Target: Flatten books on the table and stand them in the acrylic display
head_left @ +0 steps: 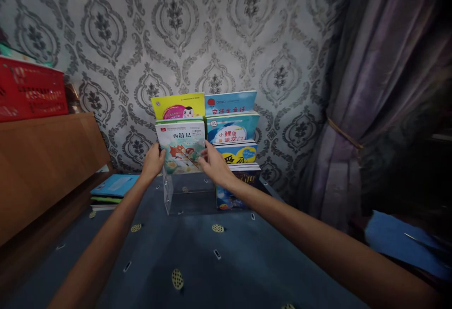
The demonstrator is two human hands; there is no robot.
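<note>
A white picture book (181, 142) stands nearly upright in a clear tiered book rack (168, 196). My left hand (153, 162) grips its left edge, and the fingers of my right hand (214, 160) close on its right edge. Behind it rises a yellow book (176, 106). The rack's right column holds a light blue book (231, 102) at the back, a teal book (231, 127) before it, a blue and yellow book (238, 153) lower down, and a dark blue book (231, 197) at the front. Below the white book, the front left tier shows bare clear plastic.
A stack of books (115, 185) lies to the left on the dark blue patterned cloth (197, 262). Beside it stands a wooden panel (52, 163) with a red basket (31, 87) on top. Patterned wallpaper is behind; a tied curtain (339, 167) hangs right, near a blue item (402, 240).
</note>
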